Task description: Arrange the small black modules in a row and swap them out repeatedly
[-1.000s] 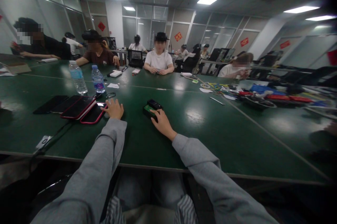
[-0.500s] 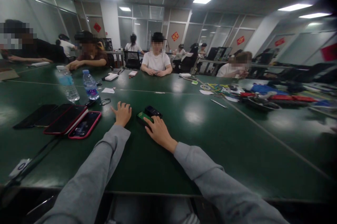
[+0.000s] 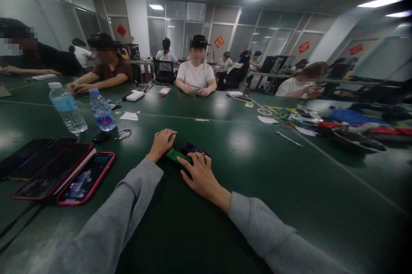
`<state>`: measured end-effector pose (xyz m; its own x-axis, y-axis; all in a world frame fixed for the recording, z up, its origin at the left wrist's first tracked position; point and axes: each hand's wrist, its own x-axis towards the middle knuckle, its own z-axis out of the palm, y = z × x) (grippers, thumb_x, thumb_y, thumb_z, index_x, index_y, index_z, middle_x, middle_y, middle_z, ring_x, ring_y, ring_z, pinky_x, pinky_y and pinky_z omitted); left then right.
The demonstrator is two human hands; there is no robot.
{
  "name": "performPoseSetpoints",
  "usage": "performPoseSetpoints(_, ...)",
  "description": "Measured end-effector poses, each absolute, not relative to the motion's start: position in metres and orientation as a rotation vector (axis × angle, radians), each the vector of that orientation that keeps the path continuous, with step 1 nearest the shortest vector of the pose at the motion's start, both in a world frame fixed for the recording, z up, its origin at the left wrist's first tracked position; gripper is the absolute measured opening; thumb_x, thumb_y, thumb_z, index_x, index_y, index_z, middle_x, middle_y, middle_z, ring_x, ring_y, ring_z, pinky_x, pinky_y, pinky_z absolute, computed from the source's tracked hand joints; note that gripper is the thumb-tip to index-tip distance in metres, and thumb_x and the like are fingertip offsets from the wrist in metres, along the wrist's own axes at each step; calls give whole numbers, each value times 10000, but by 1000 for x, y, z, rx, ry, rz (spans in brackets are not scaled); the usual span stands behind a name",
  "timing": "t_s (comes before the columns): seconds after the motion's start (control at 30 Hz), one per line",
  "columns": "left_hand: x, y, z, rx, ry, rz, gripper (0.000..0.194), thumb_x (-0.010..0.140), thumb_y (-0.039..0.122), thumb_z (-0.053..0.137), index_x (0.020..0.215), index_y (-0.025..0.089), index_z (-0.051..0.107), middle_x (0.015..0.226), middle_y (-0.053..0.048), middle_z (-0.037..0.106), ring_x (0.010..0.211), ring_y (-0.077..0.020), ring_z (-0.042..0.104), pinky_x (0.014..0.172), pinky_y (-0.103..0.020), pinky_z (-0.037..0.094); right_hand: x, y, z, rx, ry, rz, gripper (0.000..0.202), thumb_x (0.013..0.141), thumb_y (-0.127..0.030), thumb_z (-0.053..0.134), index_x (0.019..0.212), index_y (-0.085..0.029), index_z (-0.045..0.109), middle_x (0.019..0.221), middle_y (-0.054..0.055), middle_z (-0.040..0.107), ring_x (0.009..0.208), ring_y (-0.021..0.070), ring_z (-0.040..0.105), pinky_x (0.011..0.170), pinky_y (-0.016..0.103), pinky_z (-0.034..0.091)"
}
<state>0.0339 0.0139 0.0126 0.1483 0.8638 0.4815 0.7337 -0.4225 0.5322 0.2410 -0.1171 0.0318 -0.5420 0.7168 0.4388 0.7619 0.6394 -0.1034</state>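
A small green circuit board (image 3: pixel 175 155) lies on the green table, just in front of a dark rectangular device (image 3: pixel 193 149). My left hand (image 3: pixel 162 143) is at the board's left end, its fingers curved towards the board; whether they grip it I cannot tell. From the right, my right hand (image 3: pixel 203 175) rests over the right end of the board and the near edge of the device, with thumb and fingers apart.
Several phones, one a pink-edged phone (image 3: pixel 86 178), lie at the left. Behind them stand two bottles, one a purple-labelled bottle (image 3: pixel 103 113). A wrench (image 3: pixel 289 138) and a pile of cables (image 3: pixel 283 113) are at the right. People sit across the table.
The camera view has shifted. My left hand has moved right, from beside the board to its left end, and its spread fingers have drawn closer together. My right hand stays at the board.
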Motion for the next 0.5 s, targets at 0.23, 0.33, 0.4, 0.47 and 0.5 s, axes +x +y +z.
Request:
performPoseSetpoints(0.23, 32, 37, 9, 1603, 1100, 1108, 519, 876, 574, 519, 1097, 137, 691, 1021, -118, 737, 950, -217, 670, 946, -381, 484, 258, -83, 33, -1096, -2268, 157, 358, 985, -408, 450, 1327, -332, 523, 1282, 57, 536, 1229, 240, 432, 1004, 426, 395)
performPoseSetpoints(0.33, 32, 36, 10, 1559, 1058, 1020, 533, 845, 599, 561, 1107, 156, 702, 1076, -115, 737, 1039, -228, 658, 984, -373, 462, 269, -65, 31, -1168, -2097, 193, 349, 986, -414, 440, 1299, -301, 544, 1271, 73, 529, 1215, 245, 439, 991, 423, 424)
performPoseSetpoints(0.4, 32, 34, 11, 1587, 1059, 956, 521, 827, 599, 586, 1106, 177, 710, 1106, -107, 733, 1067, -236, 651, 974, -364, 466, 274, -56, 30, -1205, -2037, 204, 356, 968, -422, 475, 1288, -285, 550, 1267, 85, 522, 1208, 255, 444, 996, 437, 427)
performPoseSetpoints(0.47, 34, 33, 10, 1630, 1070, 916, 502, 811, 594, 607, 1088, 191, 721, 1106, -99, 735, 1066, -242, 654, 955, -359, 476, 277, -51, 28, -1226, -2014, 202, 357, 951, -414, 505, 1277, -276, 551, 1261, 87, 521, 1208, 259, 445, 1001, 443, 419)
performPoseSetpoints(0.5, 34, 33, 10, 1656, 1079, 908, 488, 806, 590, 612, 1068, 195, 728, 1091, -96, 739, 1058, -244, 657, 948, -358, 479, 277, -50, 27, -1245, -2005, 189, 355, 943, -405, 515, 1272, -275, 550, 1260, 84, 523, 1211, 261, 443, 1001, 448, 411)
